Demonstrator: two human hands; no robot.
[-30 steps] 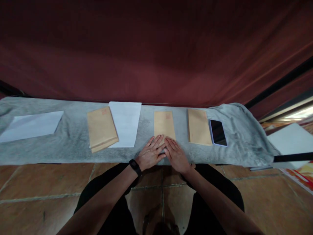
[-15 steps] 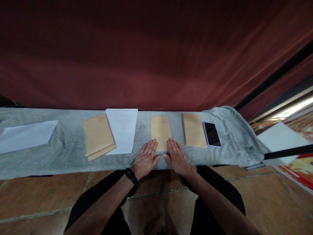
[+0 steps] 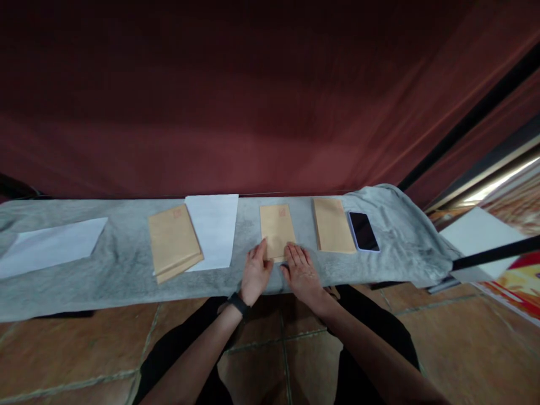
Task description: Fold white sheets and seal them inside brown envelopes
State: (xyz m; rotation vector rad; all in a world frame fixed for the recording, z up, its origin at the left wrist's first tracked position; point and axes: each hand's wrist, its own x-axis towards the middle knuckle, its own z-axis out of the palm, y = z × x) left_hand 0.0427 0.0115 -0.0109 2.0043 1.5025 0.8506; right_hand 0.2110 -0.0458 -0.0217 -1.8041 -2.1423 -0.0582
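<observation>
A brown paper envelope [image 3: 278, 228] with a small red print at its upper right lies in front of me on the grey cloth. My left hand [image 3: 256, 271] is turned on its side, its fingers and thumb closed at the envelope's lower left corner. Flat on the lower right part of the envelope rests my right hand [image 3: 301, 273], fingers stretched out. A thin whitish strip shows along the envelope's bottom edge between the hands.
Left of me, a stack of brown envelopes [image 3: 174, 239] overlaps white paper sheets [image 3: 217, 230]. Another white sheet [image 3: 54, 243] lies farther left. On the right are more brown envelopes [image 3: 334, 225] and a phone [image 3: 364, 232]. A red curtain [image 3: 253, 152] hangs behind the cloth-covered bench [image 3: 126, 287].
My left hand has rolled from lying flat onto its side and closed at the envelope's corner. My right hand stays flat, with its fingers slightly lower. The view has shifted a little.
</observation>
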